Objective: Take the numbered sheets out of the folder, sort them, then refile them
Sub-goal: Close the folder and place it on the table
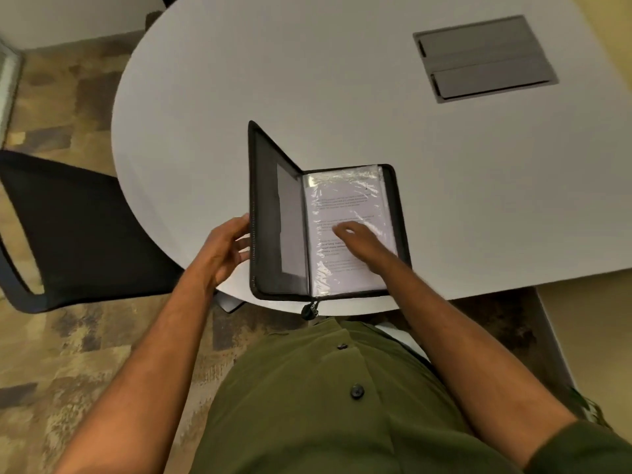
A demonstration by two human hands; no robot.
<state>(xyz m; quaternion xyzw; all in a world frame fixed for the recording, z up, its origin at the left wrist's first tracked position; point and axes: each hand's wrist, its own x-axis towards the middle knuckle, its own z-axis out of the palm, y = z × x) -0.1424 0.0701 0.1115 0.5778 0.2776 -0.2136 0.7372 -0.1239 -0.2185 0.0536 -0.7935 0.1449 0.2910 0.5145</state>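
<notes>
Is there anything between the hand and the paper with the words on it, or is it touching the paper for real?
Yes. The printed sheet lies under a shiny clear plastic sleeve in the open folder. The right hand rests flat on that plastic, not on bare paper. The left hand holds the raised cover's edge.

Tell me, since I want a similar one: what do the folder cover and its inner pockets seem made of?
The folder cover looks like matte black woven fabric with a zip edge. The sleeve over the sheets looks like clear glossy plastic, given its crinkled glare.
</notes>
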